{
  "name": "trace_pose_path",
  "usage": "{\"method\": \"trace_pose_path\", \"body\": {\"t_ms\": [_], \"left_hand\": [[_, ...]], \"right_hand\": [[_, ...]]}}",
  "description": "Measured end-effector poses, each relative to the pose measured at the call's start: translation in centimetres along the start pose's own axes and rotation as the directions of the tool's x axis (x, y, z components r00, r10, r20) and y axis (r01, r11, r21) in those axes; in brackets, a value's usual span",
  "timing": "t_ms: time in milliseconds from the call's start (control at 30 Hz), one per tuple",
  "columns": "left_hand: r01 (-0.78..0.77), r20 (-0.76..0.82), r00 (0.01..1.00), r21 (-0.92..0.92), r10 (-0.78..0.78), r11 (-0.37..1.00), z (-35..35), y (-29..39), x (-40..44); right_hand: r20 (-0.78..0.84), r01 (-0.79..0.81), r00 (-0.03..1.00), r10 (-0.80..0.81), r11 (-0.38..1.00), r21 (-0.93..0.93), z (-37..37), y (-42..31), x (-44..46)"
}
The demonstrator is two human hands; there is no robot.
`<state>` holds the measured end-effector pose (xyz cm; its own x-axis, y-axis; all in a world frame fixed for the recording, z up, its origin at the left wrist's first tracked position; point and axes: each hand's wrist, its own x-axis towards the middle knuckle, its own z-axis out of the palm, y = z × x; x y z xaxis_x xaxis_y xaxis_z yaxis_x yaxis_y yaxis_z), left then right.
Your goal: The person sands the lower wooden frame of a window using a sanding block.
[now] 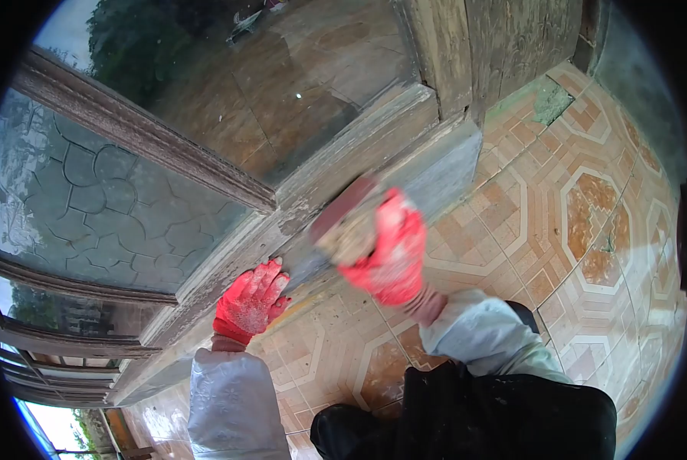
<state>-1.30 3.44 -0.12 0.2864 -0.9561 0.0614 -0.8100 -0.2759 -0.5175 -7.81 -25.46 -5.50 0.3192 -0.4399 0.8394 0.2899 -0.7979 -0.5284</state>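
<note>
Black-clothed lap [512, 418], below the weathered brown wooden window frame [366, 142]. Blurred tan block with dark-red face [349, 228], at the frame's lower part; contact uncertain. Red-gloved right hand [393, 253]: fingers clamped on block. Red-gloved left hand [253, 300], at the frame's lower edge: fingers extended, unclosed. Risk: block skidding on rough wood, knocking left fingers or scratching reflective glass pane [205, 115] within the frame. Beside the frame: orange-and-cream patterned tile floor [512, 222].

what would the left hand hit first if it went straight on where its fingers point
The red-gloved left hand would probably meet the weathered brown wooden window rail first; depth here is unclear.
</note>
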Motion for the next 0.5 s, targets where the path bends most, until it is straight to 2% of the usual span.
{"method": "trace_pose_path", "body": {"t_ms": [67,100,133,200,300,333,367,400,500], "left_hand": [[0.034,-0.002,0.999,-0.089,-0.034,0.995,-0.4,0.5,0.5],[0.042,-0.002,0.999,-0.093,-0.042,0.995,-0.6,0.6,0.7],[0.031,0.002,1.0,-0.074,-0.031,0.997,-0.7,0.6,0.8],[0.037,0.007,0.999,-0.058,-0.037,0.998,-0.5,0.6,0.5],[0.017,-0.019,1.0,0.025,-0.017,1.0,0.1,0.5,0.1],[0.021,-0.035,0.999,0.034,-0.019,0.999,0.2,0.6,0.2],[0.026,-0.055,0.998,0.047,-0.023,0.999,0.2,0.7,0.4],[0.032,-0.057,0.998,0.058,-0.029,0.998,0.2,0.8,0.6],[0.031,-0.047,0.999,0.072,-0.028,0.997,-0.3,0.5,0.2]], "right_hand": [[-0.245,-0.07,0.968,0.061,0.997,-0.029,-0.2,4.4,3.5],[-0.373,-0.181,0.912,0.171,0.983,0.007,-0.9,8.0,4.7],[-0.399,-0.424,0.811,0.428,0.9,0.103,-2.2,13.2,4.2],[-0.384,-0.627,0.658,0.648,0.753,0.199,-2.3,14.7,3.7],[-0.313,-0.423,0.851,0.421,0.904,0.067,0.0,5.9,1.2],[-0.178,-0.288,0.942,0.283,0.958,-0.003,0.0,3.3,0.2],[-0.027,-0.124,0.992,0.123,0.992,-0.029,-0.1,0.6,-0.8],[0.118,0.035,0.992,-0.034,0.999,-0.005,-0.2,-2.0,-1.8],[0.058,0.062,0.996,-0.064,0.997,0.036,0.1,-1.5,-1.2]]}}
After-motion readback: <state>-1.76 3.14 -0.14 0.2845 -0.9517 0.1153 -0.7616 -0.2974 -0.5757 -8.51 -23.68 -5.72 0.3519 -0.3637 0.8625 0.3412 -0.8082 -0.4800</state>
